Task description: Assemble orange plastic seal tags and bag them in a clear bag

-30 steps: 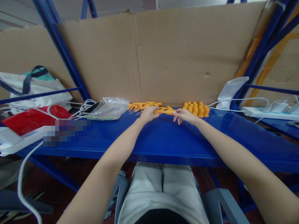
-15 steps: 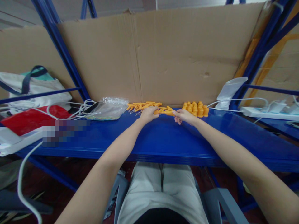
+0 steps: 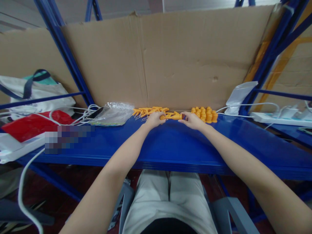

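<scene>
My left hand (image 3: 154, 120) is closed, with thumb and fingers around an orange plastic piece (image 3: 162, 117) at the back of the blue tabletop. My right hand (image 3: 192, 121) grips the right end of a branched orange plastic piece (image 3: 174, 115), which lies between both hands. Whether the two pieces are joined I cannot tell. Behind and left of my left hand is a loose pile of similar branched orange pieces (image 3: 146, 111), with small metallic bits (image 3: 140, 118) by its front. Just right of my right hand, several orange knobbed pieces (image 3: 204, 113) stand upright in rows.
A clear plastic bag (image 3: 113, 114) lies left of the pile, near white cables (image 3: 83, 119) and a red bag (image 3: 39, 124). The cardboard panel (image 3: 170, 61) rises behind the blue tabletop (image 3: 170, 146). At right are a white pouch (image 3: 240, 96) and a power strip (image 3: 280, 119).
My right hand has turned: its fingers, curled below before, now close around the orange piece's end from above. My left hand has stayed almost in place.
</scene>
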Tool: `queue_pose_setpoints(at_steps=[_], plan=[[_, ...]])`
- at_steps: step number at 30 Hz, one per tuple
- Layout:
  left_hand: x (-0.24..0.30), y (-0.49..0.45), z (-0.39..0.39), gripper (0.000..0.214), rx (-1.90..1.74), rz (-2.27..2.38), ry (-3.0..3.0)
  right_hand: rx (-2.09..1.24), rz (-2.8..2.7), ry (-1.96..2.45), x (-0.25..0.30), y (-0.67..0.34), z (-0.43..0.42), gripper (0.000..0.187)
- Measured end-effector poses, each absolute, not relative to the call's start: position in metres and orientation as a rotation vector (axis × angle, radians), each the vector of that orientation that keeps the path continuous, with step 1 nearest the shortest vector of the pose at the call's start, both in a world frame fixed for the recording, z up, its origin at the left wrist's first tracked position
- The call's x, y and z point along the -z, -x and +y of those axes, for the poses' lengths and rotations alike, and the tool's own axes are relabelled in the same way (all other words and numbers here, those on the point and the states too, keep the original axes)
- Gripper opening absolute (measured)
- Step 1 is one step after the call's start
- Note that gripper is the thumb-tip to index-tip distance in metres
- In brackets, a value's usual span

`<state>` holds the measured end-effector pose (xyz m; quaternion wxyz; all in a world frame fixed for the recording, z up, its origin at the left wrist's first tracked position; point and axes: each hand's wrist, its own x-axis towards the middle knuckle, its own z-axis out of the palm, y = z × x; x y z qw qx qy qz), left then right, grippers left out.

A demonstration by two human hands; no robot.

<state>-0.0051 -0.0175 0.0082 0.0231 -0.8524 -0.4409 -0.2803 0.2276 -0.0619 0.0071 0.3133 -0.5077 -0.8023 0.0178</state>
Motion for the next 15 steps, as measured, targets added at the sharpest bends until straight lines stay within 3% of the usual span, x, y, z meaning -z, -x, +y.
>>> queue_pose_setpoints(at_steps=[5, 15], plan=[[-0.007, 0.004, -0.019, 0.023, 0.832, -1.332, 2.62, -0.143, -2.11, 1.28, -0.001, -0.229, -0.062, 0.028], [-0.005, 0.007, -0.015, 0.021, 0.852, -1.194, 2.509, -0.699, -1.881, 1.092, 0.007, -0.227, -0.051, 0.039]])
